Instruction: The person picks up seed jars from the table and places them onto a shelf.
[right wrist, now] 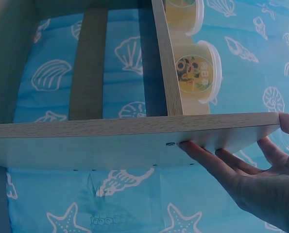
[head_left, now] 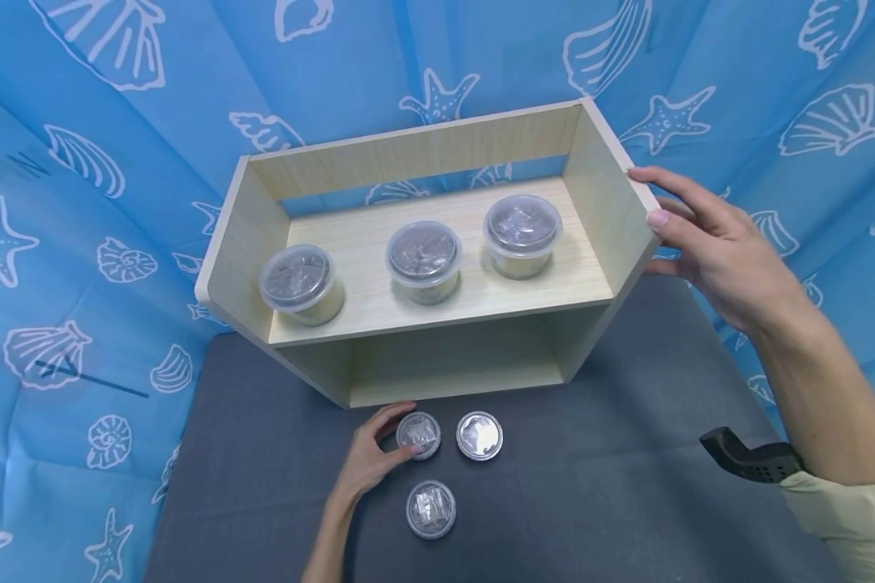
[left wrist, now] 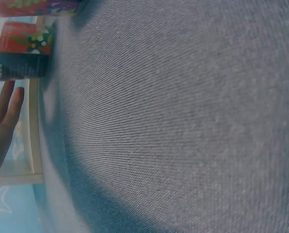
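Note:
A pale wooden two-level shelf (head_left: 437, 320) stands on a dark cloth. My right hand (head_left: 729, 247) holds its right side panel; in the right wrist view the fingers (right wrist: 202, 158) lie against the panel's outer face, with the thumb at its edge. On the cloth in front, my left hand (head_left: 372, 457) is spread around a small round cup (head_left: 419, 433) with a shiny lid. Its thumb overlaps the lid from above, while the left wrist view shows straight fingers (left wrist: 14, 107) beside a red and dark green cup (left wrist: 24, 51). Whether they grip it is unclear.
Two similar cups, one to the right (head_left: 480, 436) and one nearer (head_left: 431, 509), stand close by. Three larger lidded tubs, left (head_left: 302, 283), middle (head_left: 424, 261) and right (head_left: 522, 235), sit on the upper board. A blue seashell curtain (head_left: 117, 267) hangs behind.

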{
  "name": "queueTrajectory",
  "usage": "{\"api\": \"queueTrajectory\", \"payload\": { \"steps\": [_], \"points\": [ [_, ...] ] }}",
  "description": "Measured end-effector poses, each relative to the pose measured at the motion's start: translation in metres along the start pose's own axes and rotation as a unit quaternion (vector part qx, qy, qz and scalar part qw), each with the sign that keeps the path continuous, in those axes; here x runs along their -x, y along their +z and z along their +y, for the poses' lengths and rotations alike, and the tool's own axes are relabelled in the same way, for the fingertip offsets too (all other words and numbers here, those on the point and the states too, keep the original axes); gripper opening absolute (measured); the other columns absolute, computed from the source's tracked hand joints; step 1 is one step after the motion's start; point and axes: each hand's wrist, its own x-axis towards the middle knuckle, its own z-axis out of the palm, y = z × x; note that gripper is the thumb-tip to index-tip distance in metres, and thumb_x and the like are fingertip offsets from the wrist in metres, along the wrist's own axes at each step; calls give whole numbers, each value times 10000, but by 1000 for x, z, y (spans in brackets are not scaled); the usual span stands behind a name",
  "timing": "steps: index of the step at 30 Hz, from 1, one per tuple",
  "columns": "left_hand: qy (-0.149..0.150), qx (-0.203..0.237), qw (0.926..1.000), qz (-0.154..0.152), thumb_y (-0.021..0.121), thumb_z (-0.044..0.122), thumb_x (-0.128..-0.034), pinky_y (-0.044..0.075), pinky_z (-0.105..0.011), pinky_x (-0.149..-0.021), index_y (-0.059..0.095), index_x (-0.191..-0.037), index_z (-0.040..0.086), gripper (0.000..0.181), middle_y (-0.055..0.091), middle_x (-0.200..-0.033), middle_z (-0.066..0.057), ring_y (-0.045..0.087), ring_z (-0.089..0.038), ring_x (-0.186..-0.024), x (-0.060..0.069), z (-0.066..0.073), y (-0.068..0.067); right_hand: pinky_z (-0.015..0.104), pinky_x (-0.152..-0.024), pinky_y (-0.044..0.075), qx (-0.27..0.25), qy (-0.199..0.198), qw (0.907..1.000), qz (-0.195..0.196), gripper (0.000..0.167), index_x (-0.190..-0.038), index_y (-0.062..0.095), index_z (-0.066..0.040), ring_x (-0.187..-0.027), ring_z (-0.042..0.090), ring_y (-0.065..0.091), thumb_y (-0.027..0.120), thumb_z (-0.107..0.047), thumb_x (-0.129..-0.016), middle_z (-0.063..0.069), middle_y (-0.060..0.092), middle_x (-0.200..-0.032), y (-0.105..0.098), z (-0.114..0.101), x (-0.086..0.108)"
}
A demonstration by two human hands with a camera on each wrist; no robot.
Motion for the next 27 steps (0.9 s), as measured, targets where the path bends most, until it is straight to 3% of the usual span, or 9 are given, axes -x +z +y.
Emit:
{"api": "queueTrajectory", "payload": {
  "steps": [8,12,16,21,27],
  "points": [
    [-554,-108,9982,-208,830,0,-770,466,-452,-1013,577,-1342,-22,626,578,-1340,-213,590,-352,-1173,1,-3,5,222,-815,556,127,16,9998,-134,487,-1532,384,-151,-1218,244,499,457,-105,-1053,146,327,-1532,-6,1,1],
    [-748,-128,9968,-264,840,7,-763,472,-459,-998,574,-1357,-3,650,595,-1334,-157,604,-279,-1158,0,-4,5,219,-802,558,327,81,9994,-126,497,-1537,378,-171,-1213,239,498,459,-104,-1051,141,318,-1543,-8,1,1],
    [-802,-311,9959,-278,862,1,-731,465,-482,-1000,571,-1367,15,699,599,-1342,-121,601,-253,-1166,0,-2,6,218,-798,558,436,91,9989,-118,499,-1540,375,-181,-1214,236,497,459,-113,-1053,136,316,-1549,-8,1,0],
    [-735,-673,9946,-303,879,-1,-704,453,-477,-1018,551,-1392,32,762,594,-1357,-123,582,-252,-1188,0,-1,7,232,-800,563,202,8,9996,-185,494,-1538,376,-160,-1213,261,490,448,-94,-1054,144,321,-1538,-7,1,0],
    [-669,-671,9951,-295,872,-1,-718,464,-453,-1009,544,-1401,39,759,600,-1346,-134,593,-251,-1176,0,-3,7,234,-802,564,85,-32,9998,-175,490,-1535,380,-152,-1215,263,487,448,-94,-1053,141,312,-1544,-5,1,0]
  ]
}}
